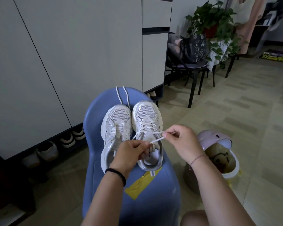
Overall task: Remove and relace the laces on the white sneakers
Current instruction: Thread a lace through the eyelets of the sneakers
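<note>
- Standing beside tall white cabinets (72, 54), a blue plastic seat (95, 115) patched with yellow tape (137, 185) carries two white sneakers (118, 118), toes pointing away from the person.
- Spare shoes (67, 141) sit under the cabinets; around are pale floor tiles (235, 111), a black chair (191, 66), a leafy plant (214, 17) and a pink-lidded bin (216, 139).
- Unlaced sneaker (114, 128), nearer the cabinets: mesh toe, bare eyelets. A loose lace (121, 95) lies on the seat beyond it.
- Laced sneaker (145, 111): a white lace (147, 129) crisscrosses its lower eyelets.
- Left hand (131, 149) and right hand (178, 137), close but apart, each pinch a strand of that lace.
- Left hand hides part of both collars; the insole lettering is unreadable; the loose lace's far end drops over the seat edge.
</note>
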A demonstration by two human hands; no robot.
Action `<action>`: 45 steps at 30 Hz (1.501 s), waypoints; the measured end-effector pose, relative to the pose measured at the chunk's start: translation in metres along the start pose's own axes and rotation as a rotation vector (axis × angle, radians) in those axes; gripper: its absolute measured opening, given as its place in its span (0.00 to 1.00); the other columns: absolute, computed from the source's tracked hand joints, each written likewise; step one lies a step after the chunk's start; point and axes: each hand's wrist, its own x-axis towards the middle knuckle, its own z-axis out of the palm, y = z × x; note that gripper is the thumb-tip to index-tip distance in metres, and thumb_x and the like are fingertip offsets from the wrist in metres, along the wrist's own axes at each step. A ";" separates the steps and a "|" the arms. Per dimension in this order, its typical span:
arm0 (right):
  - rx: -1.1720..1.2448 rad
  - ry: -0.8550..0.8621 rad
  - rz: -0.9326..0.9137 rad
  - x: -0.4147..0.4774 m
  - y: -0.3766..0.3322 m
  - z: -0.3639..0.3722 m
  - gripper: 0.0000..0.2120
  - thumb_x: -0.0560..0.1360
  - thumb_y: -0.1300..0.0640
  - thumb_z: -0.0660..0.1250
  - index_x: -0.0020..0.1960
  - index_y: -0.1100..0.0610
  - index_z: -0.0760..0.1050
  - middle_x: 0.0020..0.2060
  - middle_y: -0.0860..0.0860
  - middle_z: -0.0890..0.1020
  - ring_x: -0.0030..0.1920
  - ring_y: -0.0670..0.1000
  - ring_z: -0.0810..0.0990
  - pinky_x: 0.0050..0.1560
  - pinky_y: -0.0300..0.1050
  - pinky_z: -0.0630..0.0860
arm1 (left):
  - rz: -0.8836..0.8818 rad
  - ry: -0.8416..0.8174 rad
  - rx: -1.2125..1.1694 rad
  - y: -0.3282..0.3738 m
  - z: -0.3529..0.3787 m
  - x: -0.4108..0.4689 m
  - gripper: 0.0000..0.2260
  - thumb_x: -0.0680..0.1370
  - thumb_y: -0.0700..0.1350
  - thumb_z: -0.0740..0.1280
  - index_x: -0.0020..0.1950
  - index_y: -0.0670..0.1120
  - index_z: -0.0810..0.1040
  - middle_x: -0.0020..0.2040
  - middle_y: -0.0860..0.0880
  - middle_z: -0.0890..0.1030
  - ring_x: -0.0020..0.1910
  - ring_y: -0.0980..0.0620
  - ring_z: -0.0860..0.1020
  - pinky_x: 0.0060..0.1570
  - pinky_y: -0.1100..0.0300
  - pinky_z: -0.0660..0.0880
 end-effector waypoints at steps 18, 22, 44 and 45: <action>0.105 -0.124 0.049 0.004 0.017 -0.002 0.12 0.74 0.63 0.69 0.36 0.49 0.79 0.29 0.40 0.81 0.32 0.37 0.76 0.41 0.35 0.72 | 0.043 0.182 0.020 0.002 0.035 0.013 0.09 0.78 0.46 0.69 0.40 0.44 0.81 0.29 0.48 0.82 0.29 0.53 0.74 0.43 0.54 0.77; 0.059 -0.030 0.085 0.017 0.021 0.002 0.12 0.75 0.62 0.68 0.36 0.49 0.78 0.31 0.42 0.80 0.35 0.41 0.77 0.39 0.34 0.71 | -0.024 0.194 -0.043 0.000 0.035 0.017 0.10 0.80 0.40 0.64 0.41 0.43 0.81 0.27 0.51 0.80 0.32 0.47 0.76 0.45 0.52 0.76; -0.304 -0.022 0.013 0.031 0.015 0.025 0.07 0.76 0.64 0.65 0.42 0.58 0.81 0.43 0.50 0.81 0.44 0.51 0.78 0.44 0.42 0.73 | -0.251 0.085 -0.425 -0.002 0.044 0.030 0.13 0.82 0.33 0.56 0.61 0.35 0.78 0.55 0.34 0.81 0.47 0.46 0.81 0.46 0.64 0.79; -0.282 -0.021 0.011 0.031 0.016 0.026 0.07 0.76 0.64 0.65 0.42 0.58 0.81 0.42 0.49 0.81 0.43 0.50 0.78 0.42 0.40 0.72 | -0.253 0.091 -0.430 -0.003 0.045 0.031 0.13 0.82 0.34 0.56 0.61 0.35 0.78 0.55 0.34 0.81 0.47 0.46 0.81 0.46 0.63 0.79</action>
